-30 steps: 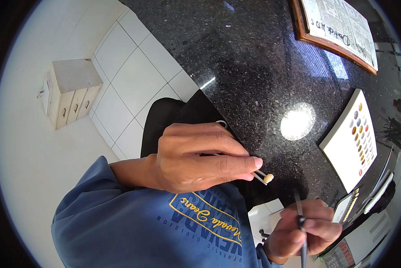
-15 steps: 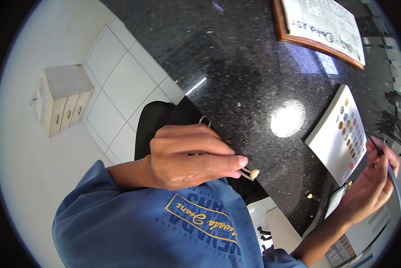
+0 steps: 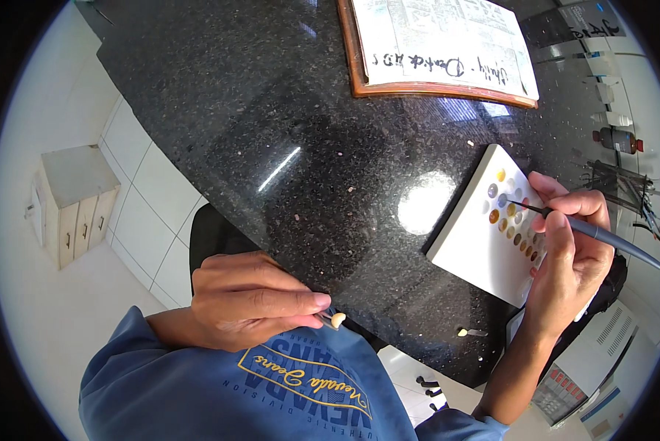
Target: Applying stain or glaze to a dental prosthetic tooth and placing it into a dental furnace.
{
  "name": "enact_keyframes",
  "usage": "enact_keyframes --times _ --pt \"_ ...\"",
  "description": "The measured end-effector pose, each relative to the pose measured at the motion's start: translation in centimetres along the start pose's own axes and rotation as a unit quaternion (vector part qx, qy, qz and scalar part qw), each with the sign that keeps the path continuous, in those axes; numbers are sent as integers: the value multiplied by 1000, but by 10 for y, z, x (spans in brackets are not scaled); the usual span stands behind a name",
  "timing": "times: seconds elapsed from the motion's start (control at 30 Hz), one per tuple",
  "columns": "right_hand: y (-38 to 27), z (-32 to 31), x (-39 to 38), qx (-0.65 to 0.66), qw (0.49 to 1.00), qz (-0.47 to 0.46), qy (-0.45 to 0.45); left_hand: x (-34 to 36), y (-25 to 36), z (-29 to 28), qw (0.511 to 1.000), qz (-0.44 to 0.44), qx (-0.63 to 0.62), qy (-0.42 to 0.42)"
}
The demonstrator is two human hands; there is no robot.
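Head: brush [image 3: 602, 235] slants, tip upper-left over palette [image 3: 477, 257].

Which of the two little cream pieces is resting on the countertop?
The cream piece nearer the right hand; the other piece is at the tip of the left hand's metal tool.

To your left, pale wall [image 3: 50, 323] stood beside small cabinet [image 3: 80, 184] with three handled fronts. White tiled floor [image 3: 151, 189] bordered your black speckled countertop [image 3: 219, 110]. Countertop reflected round glare [image 3: 426, 202] and thin light streak [image 3: 279, 169].
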State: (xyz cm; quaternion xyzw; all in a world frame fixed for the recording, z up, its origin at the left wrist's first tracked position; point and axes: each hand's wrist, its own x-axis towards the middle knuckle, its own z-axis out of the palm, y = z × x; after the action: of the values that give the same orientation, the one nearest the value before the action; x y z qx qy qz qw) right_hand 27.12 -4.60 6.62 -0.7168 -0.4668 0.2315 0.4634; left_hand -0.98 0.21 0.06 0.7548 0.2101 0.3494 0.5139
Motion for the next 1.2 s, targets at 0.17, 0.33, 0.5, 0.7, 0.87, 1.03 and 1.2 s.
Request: enact_keyframes --times 0.17,0.33,0.5,0.7,0.87,1.03,1.2 --pt "-2 1 0 -8 1000 4 -12 1 0 0 1000 0 -3 -6" --pt "-7 6 -3 -17 1000 24 -2 -1 1 -2 1000 3 3 -20" --pt "-7 4 -4 -7 999 36 -12 -5 4 0 1000 -2 9 -4" --pt "-10 -27 -20 12 995 -42 87 2 3 4 999 29 -30 17" --pt "-39 -1 -70 57 989 -130 30 -3 -2 5 999 37 -12 36" --pt "-41 51 -118 67 997 -40 25 -5 -2 7 998 44 -13 41" --pt "-42 65 -128 28 997 -8 66 -2 -2 7 998 46 -12 30"
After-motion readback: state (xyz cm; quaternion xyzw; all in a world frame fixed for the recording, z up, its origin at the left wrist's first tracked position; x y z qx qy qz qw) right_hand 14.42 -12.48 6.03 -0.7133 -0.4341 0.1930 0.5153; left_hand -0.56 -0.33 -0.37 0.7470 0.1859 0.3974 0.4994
